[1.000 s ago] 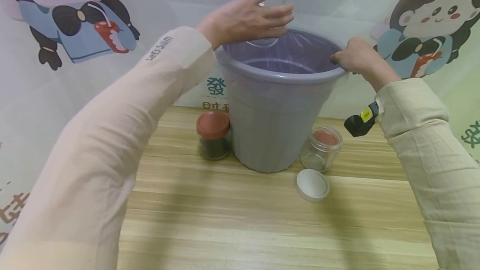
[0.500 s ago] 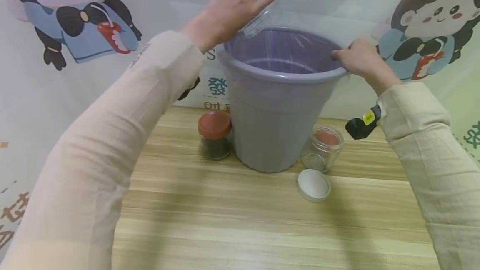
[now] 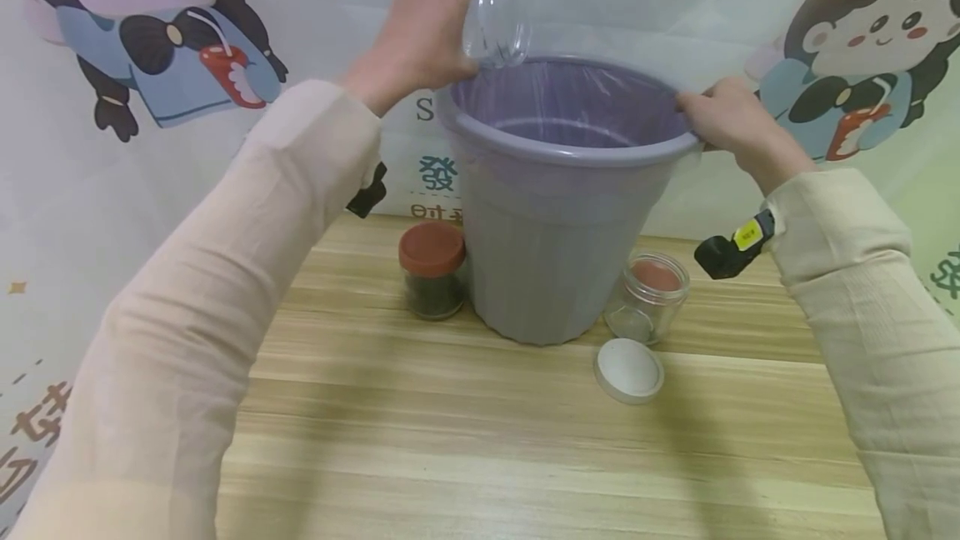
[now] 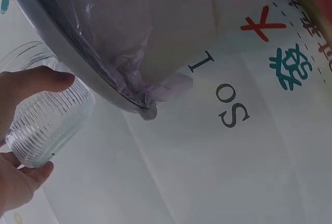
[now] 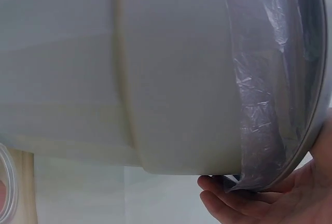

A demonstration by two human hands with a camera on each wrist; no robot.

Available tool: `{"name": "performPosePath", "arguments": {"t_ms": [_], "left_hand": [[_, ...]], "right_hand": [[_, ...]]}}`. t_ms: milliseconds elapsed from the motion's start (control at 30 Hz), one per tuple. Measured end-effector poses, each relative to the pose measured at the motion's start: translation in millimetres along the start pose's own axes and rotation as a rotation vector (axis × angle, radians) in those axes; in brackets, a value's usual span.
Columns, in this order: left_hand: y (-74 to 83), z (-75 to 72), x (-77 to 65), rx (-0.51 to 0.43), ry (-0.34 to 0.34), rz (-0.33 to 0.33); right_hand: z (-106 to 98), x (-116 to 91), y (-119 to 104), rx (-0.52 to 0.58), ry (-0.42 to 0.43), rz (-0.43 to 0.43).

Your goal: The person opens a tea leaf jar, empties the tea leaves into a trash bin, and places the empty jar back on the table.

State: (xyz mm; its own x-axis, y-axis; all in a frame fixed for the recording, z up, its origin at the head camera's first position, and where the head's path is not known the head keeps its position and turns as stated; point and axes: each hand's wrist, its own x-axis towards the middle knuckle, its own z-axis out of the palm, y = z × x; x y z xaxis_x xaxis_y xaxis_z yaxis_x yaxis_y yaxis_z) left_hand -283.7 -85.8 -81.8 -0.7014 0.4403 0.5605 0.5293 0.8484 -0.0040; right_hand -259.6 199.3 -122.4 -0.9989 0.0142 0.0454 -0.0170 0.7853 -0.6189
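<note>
My left hand (image 3: pixel 423 27) grips a clear glass jar (image 3: pixel 502 15) tipped on its side, just above the bin's left rim. In the left wrist view, the thumb and fingers wrap the ribbed wall of the jar (image 4: pixel 57 117), and no contents show through the glass. A grey-purple trash bin (image 3: pixel 551 232) stands upright, lined with a thin plastic bag (image 5: pixel 259 105) folded over its rim. On the bin's right side, my right hand (image 3: pixel 735 123) holds the rim, with fingertips (image 5: pixel 212 182) under the bag's folded edge.
Left of the bin stands a dark-filled jar with a red lid (image 3: pixel 432 261). To its right is an open glass jar (image 3: pixel 645 307) with something red inside. A white round lid (image 3: pixel 628 369) lies in front on the wooden table (image 3: pixel 480 448). A printed cloth (image 3: pixel 322 23) hangs behind.
My left hand has drawn the glass jar leftward from over the bin's opening and turned it from mouth-down to sideways. My right hand stays on the rim, shifting only slightly.
</note>
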Motion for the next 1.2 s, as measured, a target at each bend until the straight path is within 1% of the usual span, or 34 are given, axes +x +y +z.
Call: {"name": "performPosePath", "arguments": {"t_ms": [67,167,267,400,567,667,767,867,1033,1100,1200], "left_hand": [[-1.3,-0.8,-1.3,-0.039,-0.001,-0.054],[-3.0,-1.8,-2.4,-0.110,0.016,-0.132],[-4.6,-2.1,-3.5,-0.187,0.059,-0.188],[-8.0,-1.4,-7.7,-0.305,0.089,-0.275],[-14.5,-1.0,-18.5,-0.463,0.105,-0.436],[-18.0,-0.4,-25.9,-0.585,0.123,-0.543],[-20.9,0.9,-33.6,-0.701,0.144,-0.625],[-24.6,2.9,-42.3,-0.776,0.172,-0.667],[-31.6,7.4,-58.8,-0.797,0.205,-0.709],[-34.9,9.6,-67.0,-0.789,0.209,-0.719],[-39.5,14.0,-80.5,-0.815,0.219,-0.722]], "right_hand": [[-0.1,0.5,1.0,0.019,-0.013,0.001],[-0.2,0.9,2.2,0.032,-0.025,0.000],[-0.2,1.1,2.9,0.039,-0.025,-0.003],[-0.1,0.2,3.7,0.066,-0.020,-0.014],[1.3,-3.4,5.0,0.079,-0.003,-0.023],[3.2,-5.1,6.0,0.091,0.018,-0.023],[5.2,-6.2,7.6,0.114,0.037,-0.023],[6.8,-7.6,10.4,0.143,0.049,-0.024],[9.2,-11.0,14.7,0.201,0.066,-0.004],[10.6,-12.3,15.9,0.220,0.074,0.001],[13.8,-13.7,16.6,0.246,0.099,0.005]]}}
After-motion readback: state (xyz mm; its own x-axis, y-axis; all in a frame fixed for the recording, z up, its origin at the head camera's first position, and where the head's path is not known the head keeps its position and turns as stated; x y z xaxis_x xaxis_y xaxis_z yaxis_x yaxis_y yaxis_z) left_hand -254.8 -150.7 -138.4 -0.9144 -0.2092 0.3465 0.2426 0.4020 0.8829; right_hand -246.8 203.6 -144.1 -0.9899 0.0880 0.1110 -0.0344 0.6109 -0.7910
